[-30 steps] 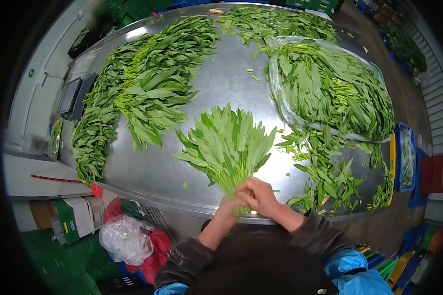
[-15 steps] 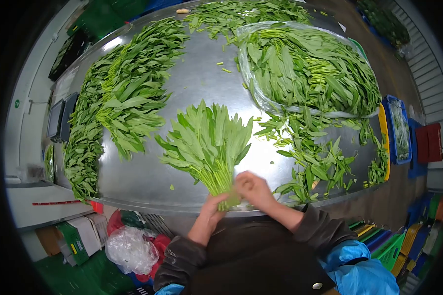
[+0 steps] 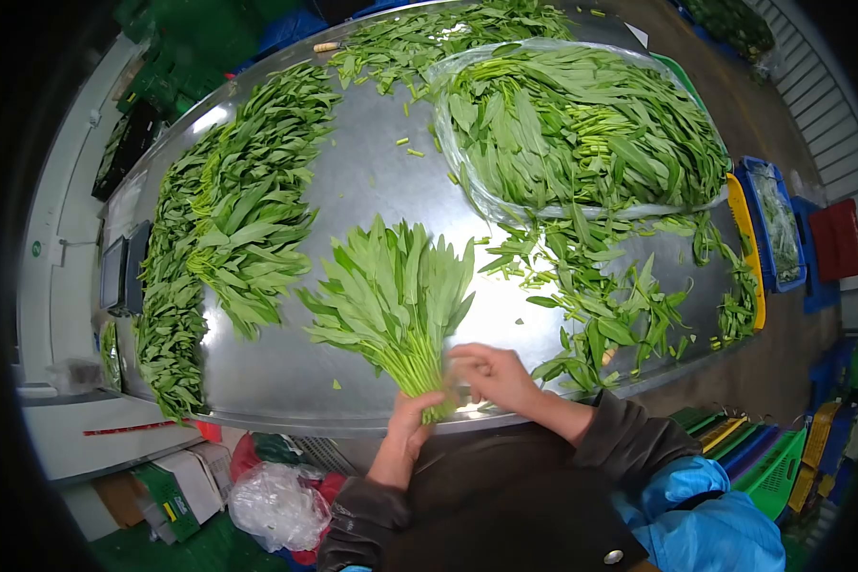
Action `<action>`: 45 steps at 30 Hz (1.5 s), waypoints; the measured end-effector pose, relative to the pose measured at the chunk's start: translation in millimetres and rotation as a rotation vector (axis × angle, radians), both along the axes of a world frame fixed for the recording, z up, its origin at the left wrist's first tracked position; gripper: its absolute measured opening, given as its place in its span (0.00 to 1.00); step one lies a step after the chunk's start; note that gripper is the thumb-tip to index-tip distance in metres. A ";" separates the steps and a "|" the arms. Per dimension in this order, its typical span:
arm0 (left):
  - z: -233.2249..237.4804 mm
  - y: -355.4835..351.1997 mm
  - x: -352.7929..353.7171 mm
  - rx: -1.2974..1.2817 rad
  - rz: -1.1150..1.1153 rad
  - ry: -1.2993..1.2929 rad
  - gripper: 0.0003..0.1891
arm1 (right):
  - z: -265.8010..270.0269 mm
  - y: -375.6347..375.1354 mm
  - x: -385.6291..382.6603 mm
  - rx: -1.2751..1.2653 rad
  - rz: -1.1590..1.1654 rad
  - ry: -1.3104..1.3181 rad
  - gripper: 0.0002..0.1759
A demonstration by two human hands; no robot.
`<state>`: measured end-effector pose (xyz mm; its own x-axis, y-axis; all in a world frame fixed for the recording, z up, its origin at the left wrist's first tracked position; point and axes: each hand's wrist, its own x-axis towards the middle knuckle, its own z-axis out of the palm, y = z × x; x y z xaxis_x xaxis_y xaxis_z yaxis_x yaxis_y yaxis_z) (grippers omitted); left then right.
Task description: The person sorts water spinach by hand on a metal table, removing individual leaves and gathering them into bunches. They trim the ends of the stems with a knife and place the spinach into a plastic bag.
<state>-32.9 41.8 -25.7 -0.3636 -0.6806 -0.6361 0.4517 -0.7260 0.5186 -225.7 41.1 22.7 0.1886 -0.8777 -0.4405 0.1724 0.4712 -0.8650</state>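
My left hand (image 3: pixel 413 421) is closed around the lower stems of a bunch of leafy greens (image 3: pixel 396 291), long-leaved like water spinach. The leaves fan out away from me over the metal table (image 3: pixel 272 367), and the cut ends sit at its near edge. Just right of the stems is my right hand (image 3: pixel 496 377), its fingers curled in. Motion blurs the fingertips, so whatever they pinch cannot be made out. Loose leaves and stems (image 3: pixel 620 329) lie to the right of this hand.
Greens in a long pile (image 3: pixel 248 191) line the table's left side. At the back right stands a plastic-lined crate (image 3: pixel 439 124) full of greens. More greens (image 3: pixel 448 38) lie at the far edge, near a wooden-handled tool (image 3: pixel 327 47). A blue crate (image 3: pixel 777 224) stands beyond the right edge.
The view has shifted slightly. My left hand keeps hold of the bunch, while my right hand stays beside the stems with its fingers moving.
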 end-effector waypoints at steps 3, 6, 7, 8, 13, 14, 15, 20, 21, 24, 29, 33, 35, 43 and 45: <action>35.3 -10.8 -2.6 -0.114 -0.023 -0.206 0.24 | -19.6 -9.5 -10.8 -0.024 -0.083 0.053 0.14; 76.6 -34.5 22.4 -0.498 -0.176 -0.704 0.21 | -18.4 -7.9 -26.7 -0.023 -0.048 0.081 0.11; 77.4 -41.4 42.2 -0.668 -0.216 -0.951 0.18 | -17.5 -5.8 -32.2 -0.010 -0.011 0.111 0.11; 75.2 -47.1 54.1 -0.863 -0.101 -1.146 0.15 | -20.0 -2.5 -36.4 -0.005 0.003 0.149 0.11; 89.9 -72.1 109.2 -1.382 -0.845 -2.219 0.25 | -44.9 21.3 -62.4 0.036 -0.032 0.165 0.10; 78.6 -69.8 118.0 -1.420 -1.054 -2.328 0.27 | -46.5 24.5 -68.2 0.040 -0.043 0.177 0.10; 66.7 -65.3 122.0 -1.403 -1.060 -2.331 0.27 | -47.9 26.4 -72.6 0.041 -0.055 0.187 0.10; 46.7 -56.6 124.9 -1.419 -1.208 -2.426 0.25 | -44.7 28.6 -90.5 0.066 -0.068 0.167 0.10; 48.3 -56.5 122.9 -1.398 -1.209 -2.435 0.25 | -43.4 27.0 -90.3 0.063 -0.059 0.164 0.10; 46.3 -56.7 123.1 -1.404 -1.211 -2.442 0.25 | -33.8 22.5 -88.1 0.056 -0.020 0.192 0.10; 43.1 -55.0 122.6 -1.351 -1.212 -2.456 0.25 | -22.5 13.3 -66.4 -0.032 0.131 0.256 0.11; 40.0 -53.0 122.8 -1.350 -1.187 -2.456 0.26 | -5.2 1.5 -43.3 -0.156 0.370 0.436 0.10; 39.4 -51.8 124.1 -1.351 -1.188 -2.447 0.26 | 3.5 -4.3 -29.3 -0.411 0.403 0.548 0.10; 34.4 -56.1 134.0 -1.456 -1.134 -2.311 0.24 | 20.9 -56.3 46.1 -0.663 0.290 0.757 0.11; 31.5 -56.0 137.1 -1.460 -1.136 -2.280 0.23 | 27.1 -87.6 52.9 -0.550 0.215 0.837 0.09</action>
<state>104.2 -14.2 5.7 -0.5373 -0.8378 -0.0976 -0.7179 0.5149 -0.4685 -172.9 -46.5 49.8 0.1824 -0.9820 -0.0500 -0.6271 -0.0770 -0.7751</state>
